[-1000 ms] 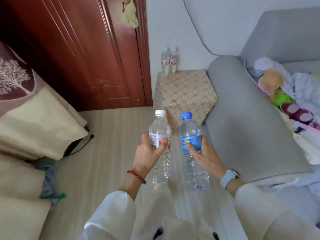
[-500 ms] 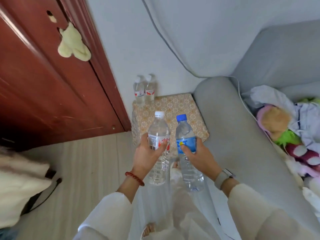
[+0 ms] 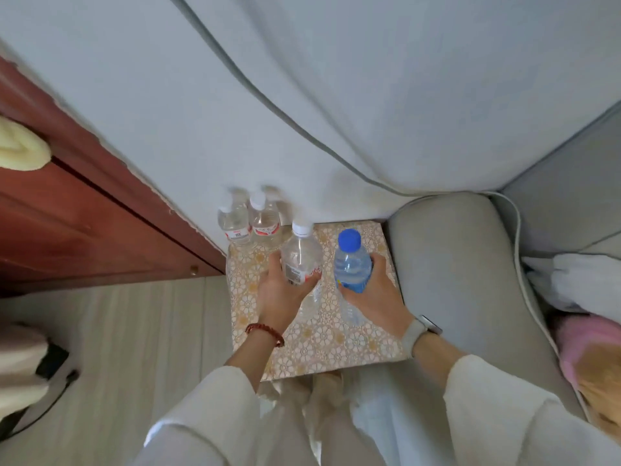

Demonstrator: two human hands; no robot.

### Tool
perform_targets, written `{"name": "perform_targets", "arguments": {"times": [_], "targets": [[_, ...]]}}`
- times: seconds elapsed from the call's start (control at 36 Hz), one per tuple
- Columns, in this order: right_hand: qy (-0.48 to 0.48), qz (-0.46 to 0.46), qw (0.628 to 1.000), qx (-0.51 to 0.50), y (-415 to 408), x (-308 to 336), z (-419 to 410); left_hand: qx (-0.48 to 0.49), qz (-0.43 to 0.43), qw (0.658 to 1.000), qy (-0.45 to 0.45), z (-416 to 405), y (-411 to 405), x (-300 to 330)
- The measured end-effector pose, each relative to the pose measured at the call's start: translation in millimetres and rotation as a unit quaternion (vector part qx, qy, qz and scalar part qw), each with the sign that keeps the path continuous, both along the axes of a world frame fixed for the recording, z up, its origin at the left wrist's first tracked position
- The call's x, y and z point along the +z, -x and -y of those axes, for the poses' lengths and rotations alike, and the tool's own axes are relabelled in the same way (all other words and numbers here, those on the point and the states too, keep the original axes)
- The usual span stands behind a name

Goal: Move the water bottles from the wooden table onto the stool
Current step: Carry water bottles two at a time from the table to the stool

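At the far left a reddish wooden door point(image 3: 67, 223) is cut off by the frame edge, and a pale cloth point(image 3: 20, 149) on it is blurred. On the stool point(image 3: 322, 344), patterned in gold and white, two clear bottles point(image 3: 250, 223) with white caps and red labels stand at the far left corner against the wall; their outlines are smeared and the label print is unreadable. The left hand point(image 3: 282, 290), red bead bracelet at the wrist, grips a clear white-capped bottle point(image 3: 300, 257) with a red-and-white label, held above the stool's middle. Its base is hidden behind the hand, so contact with the stool cannot be judged. The right hand point(image 3: 373, 294), watch on the wrist, grips a blue-capped bottle point(image 3: 353, 264) with a blue label beside it, toward the right edge. A grey sofa point(image 3: 463, 280) abuts the stool. Half a second ago both bottles were short of the stool's near edge; they are now over its top.
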State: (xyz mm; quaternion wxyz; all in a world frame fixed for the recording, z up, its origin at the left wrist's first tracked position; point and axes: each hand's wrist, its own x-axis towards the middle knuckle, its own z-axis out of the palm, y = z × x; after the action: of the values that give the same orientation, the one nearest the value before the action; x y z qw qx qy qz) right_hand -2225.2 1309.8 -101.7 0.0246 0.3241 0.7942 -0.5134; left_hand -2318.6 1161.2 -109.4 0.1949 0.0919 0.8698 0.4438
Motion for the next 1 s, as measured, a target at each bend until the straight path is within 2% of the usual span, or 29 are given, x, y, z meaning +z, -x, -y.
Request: {"name": "perform_targets", "arguments": {"times": [0.25,0.42,0.58,0.67,0.81,0.89,1.0], "targets": [[0.009,-0.053,0.998,-0.012,43,-71,-35,-0.026,-0.011,0.998,-0.059,-30,46,-66],[-0.008,-0.050,0.999,-0.008,52,-92,-39,-0.057,0.002,0.998,-0.037,-29,59,-87],[-0.004,-0.028,0.999,0.023,46,-79,-36,-0.091,0.022,0.995,0.018,-31,61,-76],[-0.013,-0.004,0.999,0.043,42,-64,-39,-0.109,-0.031,0.993,0.030,-29,62,-60],[-0.099,-0.038,0.994,0.043,45,-37,-41,-0.126,-0.168,0.975,0.076,-29,68,-31],[-0.130,-0.043,0.989,0.052,51,-29,-40,-0.140,-0.196,0.963,0.124,-31,72,-23],[-0.141,-0.042,0.987,0.058,58,-26,-39,-0.176,-0.272,0.931,0.168,-32,76,-18]]}}
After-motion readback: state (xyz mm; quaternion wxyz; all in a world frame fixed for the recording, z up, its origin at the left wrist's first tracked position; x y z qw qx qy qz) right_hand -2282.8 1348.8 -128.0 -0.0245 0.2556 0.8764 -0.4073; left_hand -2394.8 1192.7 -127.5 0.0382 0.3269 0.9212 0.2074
